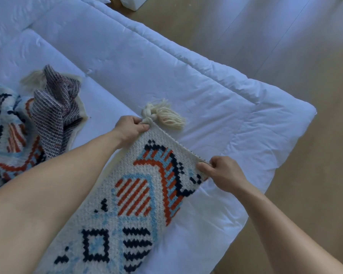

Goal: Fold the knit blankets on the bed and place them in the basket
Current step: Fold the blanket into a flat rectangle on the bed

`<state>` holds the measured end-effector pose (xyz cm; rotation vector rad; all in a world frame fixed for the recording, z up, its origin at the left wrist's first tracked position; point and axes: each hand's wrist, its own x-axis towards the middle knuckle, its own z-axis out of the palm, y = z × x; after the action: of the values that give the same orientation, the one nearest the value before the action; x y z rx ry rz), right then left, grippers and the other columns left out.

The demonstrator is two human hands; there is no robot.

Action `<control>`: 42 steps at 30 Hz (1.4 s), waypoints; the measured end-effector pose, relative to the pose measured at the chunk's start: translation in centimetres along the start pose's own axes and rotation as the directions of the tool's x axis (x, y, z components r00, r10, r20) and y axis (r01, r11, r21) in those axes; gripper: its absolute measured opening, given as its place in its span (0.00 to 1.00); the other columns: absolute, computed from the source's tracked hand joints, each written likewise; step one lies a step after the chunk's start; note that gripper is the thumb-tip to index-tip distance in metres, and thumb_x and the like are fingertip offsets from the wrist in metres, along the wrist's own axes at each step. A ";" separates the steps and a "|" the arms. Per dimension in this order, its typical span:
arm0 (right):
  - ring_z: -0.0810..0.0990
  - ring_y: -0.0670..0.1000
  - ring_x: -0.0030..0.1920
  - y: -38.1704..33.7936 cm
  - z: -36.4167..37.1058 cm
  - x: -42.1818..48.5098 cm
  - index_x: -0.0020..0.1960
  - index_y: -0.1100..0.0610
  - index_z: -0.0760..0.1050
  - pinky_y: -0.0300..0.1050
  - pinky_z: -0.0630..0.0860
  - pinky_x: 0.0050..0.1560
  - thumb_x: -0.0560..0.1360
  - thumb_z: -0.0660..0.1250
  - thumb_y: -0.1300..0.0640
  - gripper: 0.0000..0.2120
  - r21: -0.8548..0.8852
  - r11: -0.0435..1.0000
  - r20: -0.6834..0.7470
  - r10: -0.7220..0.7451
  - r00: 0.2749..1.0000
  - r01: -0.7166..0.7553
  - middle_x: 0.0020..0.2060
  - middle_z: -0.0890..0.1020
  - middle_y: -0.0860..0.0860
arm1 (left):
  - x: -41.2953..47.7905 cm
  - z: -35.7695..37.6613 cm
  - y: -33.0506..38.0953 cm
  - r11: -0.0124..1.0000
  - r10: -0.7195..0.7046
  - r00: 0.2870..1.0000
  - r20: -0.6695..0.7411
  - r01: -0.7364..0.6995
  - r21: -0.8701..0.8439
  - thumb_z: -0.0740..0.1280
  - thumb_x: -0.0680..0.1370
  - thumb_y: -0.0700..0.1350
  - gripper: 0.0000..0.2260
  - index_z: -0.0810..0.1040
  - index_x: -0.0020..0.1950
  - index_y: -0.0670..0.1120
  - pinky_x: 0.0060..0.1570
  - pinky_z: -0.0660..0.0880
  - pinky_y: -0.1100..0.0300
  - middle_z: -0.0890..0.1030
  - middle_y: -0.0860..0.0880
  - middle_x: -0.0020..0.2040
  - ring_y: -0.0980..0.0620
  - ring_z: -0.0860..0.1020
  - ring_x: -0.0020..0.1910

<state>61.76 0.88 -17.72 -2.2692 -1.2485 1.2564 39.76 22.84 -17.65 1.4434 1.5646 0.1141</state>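
Both hands pinch the blanket (131, 194) edge: left hand (130, 129) beside the tassel (164, 115), right hand (222, 173) further along, over the bed (166, 66).

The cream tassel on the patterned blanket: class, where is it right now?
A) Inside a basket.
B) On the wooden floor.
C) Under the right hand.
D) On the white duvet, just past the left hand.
D: the tassel lies spread on the white duvet, right beside the left hand, which pinches the corner of the blanket.
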 end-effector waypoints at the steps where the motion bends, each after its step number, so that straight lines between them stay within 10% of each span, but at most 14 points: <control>1: 0.70 0.52 0.31 -0.2 0.3 0.3 0.31 0.54 0.65 0.48 0.62 0.31 0.76 0.66 0.40 0.24 -0.026 1.000 0.000 0.010 1.000 -0.010 0.27 0.71 0.49 | 0.0 0.4 -0.3 0.999 0.001 1.000 0.027 -0.002 0.036 0.74 0.74 0.43 0.08 0.82 0.50 0.41 0.43 0.71 0.60 0.80 0.46 0.44 0.50 0.76 0.44; 8: 0.75 0.51 0.34 -0.3 0.3 2.0 0.36 0.55 0.69 0.43 0.65 0.30 0.75 0.70 0.44 0.18 0.024 0.999 -0.079 0.042 0.996 -0.040 0.29 0.76 0.48 | 2.1 0.8 1.2 0.996 0.087 0.995 -0.058 -0.087 -0.004 0.70 0.76 0.42 0.19 0.72 0.66 0.44 0.56 0.74 0.55 0.78 0.46 0.56 0.48 0.77 0.55; 12: 0.75 0.43 0.36 -0.8 -0.6 3.5 0.66 0.53 0.70 0.42 0.69 0.37 0.75 0.71 0.47 0.23 0.273 0.960 -0.161 0.110 0.981 -0.063 0.44 0.81 0.50 | 3.9 1.2 1.7 0.981 0.048 0.997 -0.066 -0.059 -0.185 0.68 0.78 0.40 0.17 0.71 0.66 0.41 0.58 0.74 0.57 0.78 0.45 0.59 0.48 0.77 0.58; 17: 0.76 0.57 0.58 -1.0 0.5 4.3 0.63 0.52 0.74 0.49 0.71 0.53 0.76 0.64 0.45 0.18 -0.168 0.974 -0.158 0.124 0.980 -0.150 0.58 0.81 0.54 | 3.0 1.8 0.6 0.963 0.070 0.988 -0.136 -0.032 0.267 0.65 0.78 0.53 0.25 0.65 0.71 0.44 0.59 0.72 0.52 0.76 0.47 0.61 0.45 0.75 0.59; 21: 0.64 0.58 0.71 -3.3 2.2 2.7 0.74 0.56 0.64 0.54 0.60 0.70 0.79 0.58 0.44 0.27 -0.425 0.900 -0.318 -0.252 0.914 0.101 0.70 0.70 0.56 | -1.2 2.0 -0.9 0.763 0.496 0.816 -0.298 -0.246 0.598 0.60 0.79 0.53 0.27 0.62 0.74 0.42 0.67 0.64 0.46 0.70 0.43 0.70 0.43 0.68 0.69; 24: 0.54 0.56 0.78 -5.2 5.4 1.7 0.78 0.52 0.59 0.57 0.52 0.76 0.81 0.51 0.40 0.29 -0.489 0.773 -0.127 -0.521 0.844 0.403 0.77 0.62 0.53 | -5.4 3.2 -4.4 0.590 0.682 0.715 -0.153 -0.415 0.693 0.57 0.78 0.51 0.27 0.61 0.76 0.42 0.71 0.57 0.43 0.65 0.43 0.75 0.45 0.62 0.74; 32: 0.26 0.48 0.75 -4.1 8.9 4.4 0.76 0.41 0.30 0.54 0.32 0.76 0.76 0.35 0.29 0.34 -0.621 0.698 0.163 -0.331 0.929 0.358 0.76 0.30 0.45 | -8.9 2.3 -13.9 0.649 0.197 0.974 -0.110 -0.046 0.760 0.37 0.77 0.64 0.30 0.32 0.76 0.57 0.73 0.32 0.44 0.32 0.51 0.77 0.49 0.32 0.76; 37: 0.24 0.49 0.74 -5.9 9.3 4.2 0.76 0.44 0.27 0.58 0.31 0.75 0.77 0.33 0.30 0.34 -0.658 0.698 0.120 -0.272 0.955 0.282 0.76 0.29 0.48 | -10.7 -0.1 -16.2 0.675 0.149 0.968 -0.201 0.049 0.736 0.39 0.80 0.63 0.30 0.35 0.78 0.53 0.74 0.34 0.43 0.34 0.48 0.78 0.49 0.33 0.77; 42: 0.31 0.49 0.77 -10.1 10.7 5.5 0.78 0.42 0.37 0.58 0.35 0.76 0.79 0.35 0.34 0.30 -0.632 0.442 0.323 -0.596 0.735 0.636 0.78 0.37 0.46 | -13.9 3.5 -15.8 0.723 0.391 0.898 -0.201 -0.164 0.671 0.48 0.80 0.59 0.30 0.47 0.80 0.49 0.75 0.39 0.41 0.44 0.46 0.80 0.45 0.42 0.79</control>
<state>49.06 9.44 -21.27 -1.7646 -2.6421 0.5658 28.44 5.19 -21.58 2.3159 1.7275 -0.0096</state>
